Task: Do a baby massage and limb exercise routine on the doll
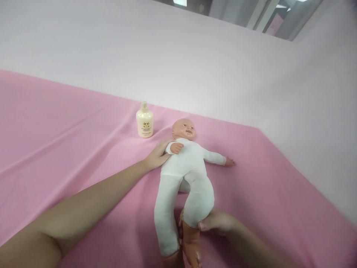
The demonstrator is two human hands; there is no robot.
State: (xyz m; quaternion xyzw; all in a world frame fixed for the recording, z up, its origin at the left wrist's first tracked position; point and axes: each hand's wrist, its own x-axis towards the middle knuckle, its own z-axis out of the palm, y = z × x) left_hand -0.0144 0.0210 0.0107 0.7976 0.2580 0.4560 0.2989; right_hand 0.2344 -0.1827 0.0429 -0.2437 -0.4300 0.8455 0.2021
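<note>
A baby doll (185, 160) in white clothing lies on its back on the pink cloth (92, 149), its head toward the wall. My left hand (159, 154) rests against the doll's side, by its upper arm; some of its fingers are hidden behind the doll. Lower down, my right hand (214, 222) grips the doll's bent leg near the ankle, with the thumb in front and fingertips showing on the far side. A cream pump bottle (145, 121) with a printed label stands upright to the left of the doll's head.
Behind the pink surface rises a white wall (139, 56), with a window (237, 15) at the top. The surface's far right corner lies beyond the doll's outstretched arm. Soft folds run through the cloth on the left.
</note>
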